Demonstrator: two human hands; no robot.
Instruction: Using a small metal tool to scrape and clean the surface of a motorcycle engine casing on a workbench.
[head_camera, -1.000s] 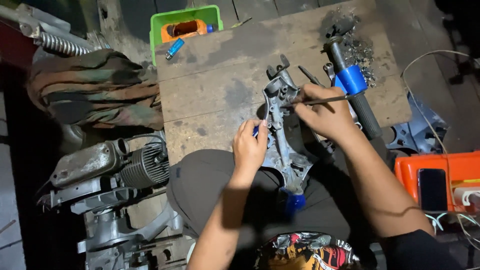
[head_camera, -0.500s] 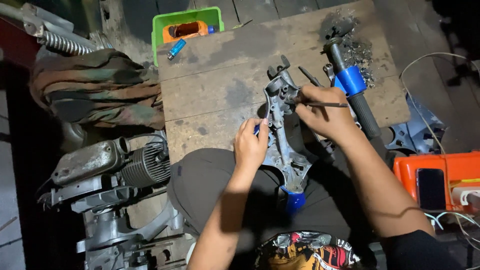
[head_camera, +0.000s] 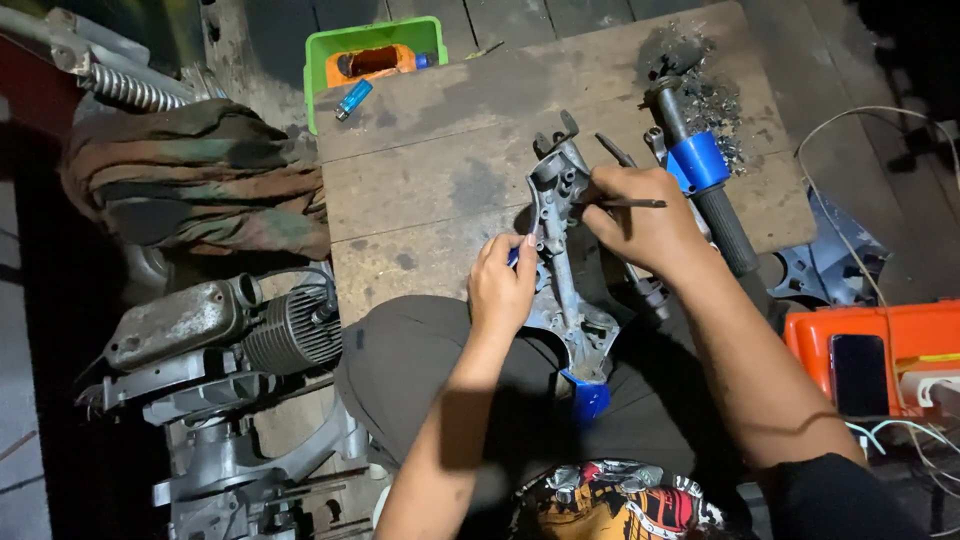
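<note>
Your right hand (head_camera: 645, 225) pinches a thin dark tool (head_camera: 630, 203), its tip against the upper end of the grey metal casting (head_camera: 562, 250). Your left hand (head_camera: 500, 290) grips the casting's left edge, fingers curled; a blue object under them is mostly hidden. The casting, grimy and ribbed, lies slanted from the wooden bench (head_camera: 430, 150) to your lap, its lower end blue-capped (head_camera: 588, 398).

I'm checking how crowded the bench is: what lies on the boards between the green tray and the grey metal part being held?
Head view: bare stained wooden board between the green tray and the grey metal part; a small blue lighter lies by the tray.
</note>
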